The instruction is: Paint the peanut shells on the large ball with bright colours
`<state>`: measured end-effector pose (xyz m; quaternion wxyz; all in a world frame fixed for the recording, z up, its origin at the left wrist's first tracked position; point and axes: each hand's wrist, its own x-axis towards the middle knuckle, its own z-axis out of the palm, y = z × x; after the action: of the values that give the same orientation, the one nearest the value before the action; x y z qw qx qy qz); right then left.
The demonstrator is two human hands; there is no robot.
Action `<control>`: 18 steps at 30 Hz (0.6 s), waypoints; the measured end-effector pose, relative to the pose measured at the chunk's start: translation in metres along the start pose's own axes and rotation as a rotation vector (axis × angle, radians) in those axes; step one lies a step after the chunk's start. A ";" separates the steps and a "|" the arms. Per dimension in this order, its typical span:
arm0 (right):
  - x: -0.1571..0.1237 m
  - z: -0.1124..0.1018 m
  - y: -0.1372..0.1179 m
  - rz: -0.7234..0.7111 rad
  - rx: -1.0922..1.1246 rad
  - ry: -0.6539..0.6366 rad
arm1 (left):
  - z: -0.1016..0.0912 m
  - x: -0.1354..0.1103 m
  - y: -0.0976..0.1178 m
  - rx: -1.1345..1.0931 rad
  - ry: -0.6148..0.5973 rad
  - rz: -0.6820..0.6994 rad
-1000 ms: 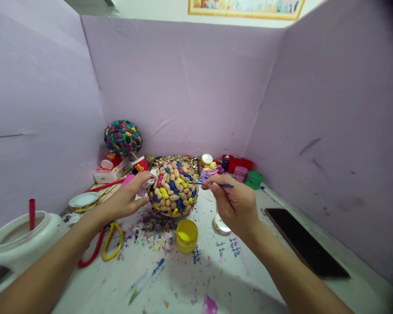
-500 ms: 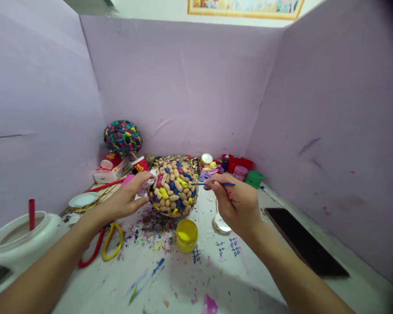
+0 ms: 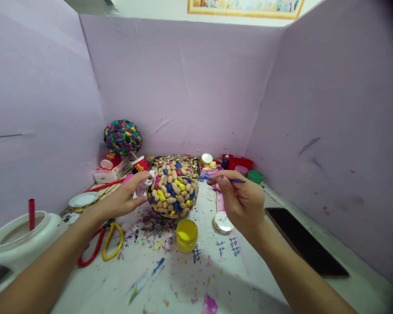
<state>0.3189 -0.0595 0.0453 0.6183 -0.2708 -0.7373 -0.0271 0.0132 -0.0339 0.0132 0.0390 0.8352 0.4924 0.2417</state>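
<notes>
A ball covered with peanuts (image 3: 173, 189), some painted blue, yellow and magenta, rests on the paint-spotted white table. My left hand (image 3: 131, 194) steadies its left side, thumb and fingers round the edge, with a crumpled tissue (image 3: 145, 185) between hand and ball. In my right hand (image 3: 240, 196) is a thin blue paintbrush (image 3: 231, 179), pinched and pointing left. Its tip is at the ball's upper right; I cannot tell if it touches. An open jar of yellow paint (image 3: 187, 235) stands just in front of the ball.
Scissors (image 3: 113, 242) and a white pot (image 3: 26, 235) are at the left. A phone (image 3: 304, 242) lies at the right, a round lid (image 3: 222, 222) nearer the middle. Behind are a tray of shells (image 3: 193, 162), a fully painted ball (image 3: 122, 137) and a green jar (image 3: 254, 177).
My right hand has shifted a little right, and the brush tip is slightly higher on the ball. The ball has turned slightly to the left under my left hand.
</notes>
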 end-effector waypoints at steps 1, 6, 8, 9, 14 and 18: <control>0.000 0.000 0.000 0.009 0.004 0.003 | 0.000 0.000 -0.002 -0.003 -0.008 -0.014; 0.000 0.000 -0.001 0.031 0.044 -0.011 | -0.003 -0.001 -0.009 -0.002 -0.056 -0.082; -0.001 0.001 -0.003 0.036 0.068 -0.028 | -0.003 -0.001 -0.010 -0.005 -0.063 -0.090; -0.002 0.002 -0.003 0.035 0.076 -0.042 | -0.003 -0.001 -0.010 -0.006 -0.062 -0.088; -0.003 0.007 -0.003 0.033 0.061 -0.102 | -0.003 0.000 -0.008 0.005 -0.050 -0.075; -0.002 0.008 -0.002 0.041 0.054 -0.129 | -0.003 -0.001 -0.008 0.008 -0.055 -0.066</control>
<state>0.3111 -0.0591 0.0425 0.5771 -0.2702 -0.7704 0.0227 0.0052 -0.0308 0.0127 0.0569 0.8251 0.5193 0.2153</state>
